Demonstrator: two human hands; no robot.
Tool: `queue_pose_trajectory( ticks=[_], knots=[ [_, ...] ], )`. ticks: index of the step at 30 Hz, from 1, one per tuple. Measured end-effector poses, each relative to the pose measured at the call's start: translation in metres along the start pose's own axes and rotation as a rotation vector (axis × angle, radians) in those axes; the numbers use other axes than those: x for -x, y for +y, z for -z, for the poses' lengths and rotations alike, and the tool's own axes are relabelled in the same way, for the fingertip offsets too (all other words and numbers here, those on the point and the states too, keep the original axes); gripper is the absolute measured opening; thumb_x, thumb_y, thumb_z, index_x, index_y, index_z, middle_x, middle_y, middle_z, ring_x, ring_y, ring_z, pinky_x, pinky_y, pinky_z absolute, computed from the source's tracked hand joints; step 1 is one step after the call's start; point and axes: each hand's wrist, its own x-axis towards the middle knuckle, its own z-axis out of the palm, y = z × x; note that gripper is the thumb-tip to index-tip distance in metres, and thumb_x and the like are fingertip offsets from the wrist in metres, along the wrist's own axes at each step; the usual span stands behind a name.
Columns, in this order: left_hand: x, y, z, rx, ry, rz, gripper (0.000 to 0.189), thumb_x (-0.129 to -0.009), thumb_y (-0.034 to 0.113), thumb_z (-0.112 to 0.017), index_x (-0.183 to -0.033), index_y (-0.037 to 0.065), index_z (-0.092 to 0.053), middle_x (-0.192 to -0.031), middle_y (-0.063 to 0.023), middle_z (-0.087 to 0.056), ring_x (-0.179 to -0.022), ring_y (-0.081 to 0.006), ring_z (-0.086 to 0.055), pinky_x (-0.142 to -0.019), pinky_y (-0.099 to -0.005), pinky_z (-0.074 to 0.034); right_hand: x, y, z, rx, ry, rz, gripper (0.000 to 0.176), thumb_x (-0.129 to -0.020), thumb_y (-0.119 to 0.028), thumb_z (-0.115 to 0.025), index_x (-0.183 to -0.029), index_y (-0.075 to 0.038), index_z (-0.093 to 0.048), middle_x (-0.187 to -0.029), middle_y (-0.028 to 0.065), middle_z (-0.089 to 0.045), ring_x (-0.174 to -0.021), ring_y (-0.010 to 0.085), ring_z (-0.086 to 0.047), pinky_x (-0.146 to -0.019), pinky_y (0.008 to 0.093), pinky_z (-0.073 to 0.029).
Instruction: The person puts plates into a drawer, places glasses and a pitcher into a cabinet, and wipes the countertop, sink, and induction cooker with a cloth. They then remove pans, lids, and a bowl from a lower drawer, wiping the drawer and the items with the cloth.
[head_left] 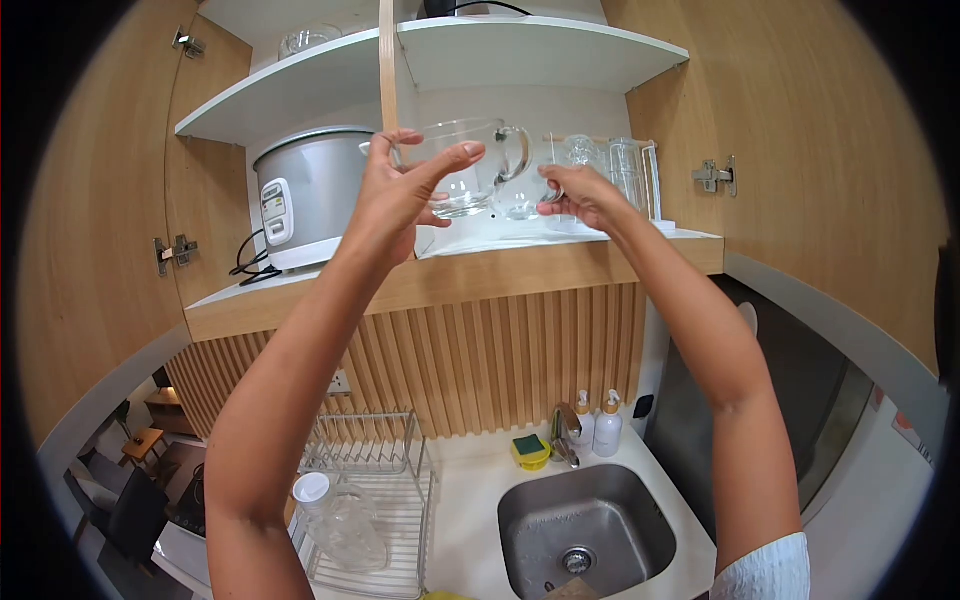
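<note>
My left hand [400,185] is raised to the open cabinet, its fingers wrapped around a clear glass jug [465,185]. The jug's handle points right, and part of its left side is hidden by my hand. Just right of it, my right hand [582,196] pinches the handle of a clear glass mug [518,200] at the lower shelf. The jug partly overlaps this mug from my viewpoint. Behind my right hand, upturned clear glasses [622,170] stand in a white rack [652,180].
A rice cooker [320,195] occupies the lower shelf's left side. Cabinet doors stand open on both sides. Below are a wire dish rack [425,500] with a glass pitcher [350,530], a steel sink [520,540], a yellow sponge holder [531,457] and pump bottles [607,430].
</note>
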Motion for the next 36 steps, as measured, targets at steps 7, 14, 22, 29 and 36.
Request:
queue_pose_trajectory(
  ticks=[7,14,22,29,36],
  knots=[
    [-0.035,-0.04,-0.011,-0.228,0.089,0.058,0.086,-0.058,0.038,-0.082,-0.115,0.004,-0.028,-0.1,-0.0217,-0.046,-0.087,-0.0242,-0.048,-0.061,-0.0403,-0.048,-0.043,0.029,0.0,0.027,0.011,-0.103,0.037,-0.084,-0.018,-0.057,-0.098,0.013,-0.046,-0.092,0.0114,-0.043,-0.064,0.0243,-0.056,-0.055,0.0303,-0.055],
    [-0.042,-0.058,-0.023,-0.319,0.047,0.172,0.089,-0.057,0.041,-0.082,-0.116,0.004,-0.026,-0.098,-0.0211,-0.044,-0.09,-0.0267,-0.049,-0.06,-0.0409,-0.047,-0.05,0.044,0.001,0.038,0.004,-0.139,0.029,-0.089,-0.022,-0.054,-0.09,0.007,-0.054,-0.08,0.0075,-0.049,-0.065,0.0188,-0.057,-0.06,0.0281,-0.056],
    [-0.051,-0.083,-0.016,-0.396,0.074,0.182,0.089,-0.057,0.044,-0.081,-0.115,0.006,-0.026,-0.101,-0.0219,-0.043,-0.095,-0.032,-0.049,-0.062,-0.0448,-0.046,-0.058,0.055,0.005,0.036,0.038,-0.171,0.02,-0.086,-0.017,-0.053,-0.075,0.0,-0.05,-0.075,0.0043,-0.045,-0.062,0.0172,-0.055,-0.058,0.0267,-0.055],
    [-0.052,-0.096,-0.008,-0.484,0.125,0.144,0.084,-0.055,0.045,-0.082,-0.108,0.008,-0.029,-0.091,-0.0166,-0.044,-0.083,-0.0249,-0.05,-0.058,-0.0377,-0.045,-0.059,0.06,0.009,0.018,0.055,-0.147,0.022,-0.086,-0.019,-0.055,-0.084,0.001,-0.048,-0.079,0.0055,-0.042,-0.061,0.0193,-0.053,-0.055,0.0303,-0.055],
    [-0.045,-0.102,-0.008,-0.511,0.143,0.063,0.08,-0.056,0.047,-0.082,-0.102,0.006,-0.03,-0.088,-0.0185,-0.048,-0.084,-0.0277,-0.052,-0.074,-0.0368,-0.044,-0.056,0.061,0.013,0.035,0.062,-0.215,0.025,-0.088,-0.024,-0.052,-0.088,0.001,-0.047,-0.08,0.0063,-0.042,-0.064,0.0243,-0.055,-0.055,0.0327,-0.054]
  ],
)
